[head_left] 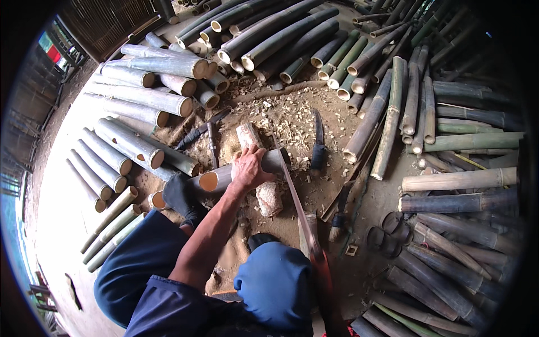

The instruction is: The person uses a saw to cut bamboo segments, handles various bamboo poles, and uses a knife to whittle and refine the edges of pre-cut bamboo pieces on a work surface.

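My left hand (pixel 247 168) presses down on a grey-green bamboo section (pixel 220 178) that lies across a pale wooden block (pixel 268 197) on the dirt floor. The section's cut end faces left. A long saw blade (pixel 296 209) rests against the right end of the section, and its red handle (pixel 322 265) runs back beside my blue-trousered knee (pixel 275 283). My right hand is hidden behind that knee. My foot in a dark sock (pixel 179 195) sits by the section's left end.
Cut bamboo lies stacked all around: pale lengths (pixel 140 98) at left, green and dark poles (pixel 393 112) at back and right. A knife (pixel 318 147) and another blade (pixel 212 144) lie among wood chips. A brush (pixel 337 218) and short bamboo rings (pixel 387 230) lie at right.
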The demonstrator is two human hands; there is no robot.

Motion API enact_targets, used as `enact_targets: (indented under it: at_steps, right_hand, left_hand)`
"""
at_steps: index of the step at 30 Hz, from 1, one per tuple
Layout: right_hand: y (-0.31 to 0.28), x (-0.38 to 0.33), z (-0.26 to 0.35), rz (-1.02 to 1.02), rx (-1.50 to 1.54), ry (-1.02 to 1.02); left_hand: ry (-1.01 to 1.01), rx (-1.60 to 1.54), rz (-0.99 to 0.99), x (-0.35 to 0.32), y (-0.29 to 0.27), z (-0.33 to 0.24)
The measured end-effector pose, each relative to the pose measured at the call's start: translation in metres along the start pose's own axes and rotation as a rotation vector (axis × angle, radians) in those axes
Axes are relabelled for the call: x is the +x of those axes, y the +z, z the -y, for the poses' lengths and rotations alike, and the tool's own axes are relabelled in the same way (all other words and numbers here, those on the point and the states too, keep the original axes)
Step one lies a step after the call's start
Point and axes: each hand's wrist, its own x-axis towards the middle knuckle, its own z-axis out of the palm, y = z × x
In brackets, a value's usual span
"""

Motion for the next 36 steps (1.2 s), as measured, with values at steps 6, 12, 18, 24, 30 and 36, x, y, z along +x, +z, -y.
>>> enact_targets:
  at_steps: [6, 12, 18, 24, 30, 36]
  right_hand:
    - [0.007, 0.043, 0.161, 0.019, 0.126, -0.29]
    - [-0.008, 0.003, 0.101, -0.052, 0.026, -0.194]
    - [-0.014, -0.016, 0.1, -0.026, 0.103, -0.029]
    - [-0.001, 0.037, 0.148, -0.123, 0.086, -0.375]
    - [-0.041, -0.037, 0.168, 0.034, 0.234, 0.314]
    - [0.012, 0.095, 0.189, -0.132, -0.038, -0.413]
  left_hand:
    - [-0.048, 0.05, 0.0, -0.008, 0.004, 0.011]
    - [-0.007, -0.045, 0.027, -0.003, 0.0, 0.013]
    - [-0.005, 0.012, 0.027, -0.003, 0.001, 0.004]
    - [0.062, -0.035, 0.004, 0.0, -0.001, 0.01]
    - [0.018, -0.015, -0.01, -0.005, 0.006, 0.009]
    - [0.062, 0.019, -0.036, -0.004, 0.007, -0.005]
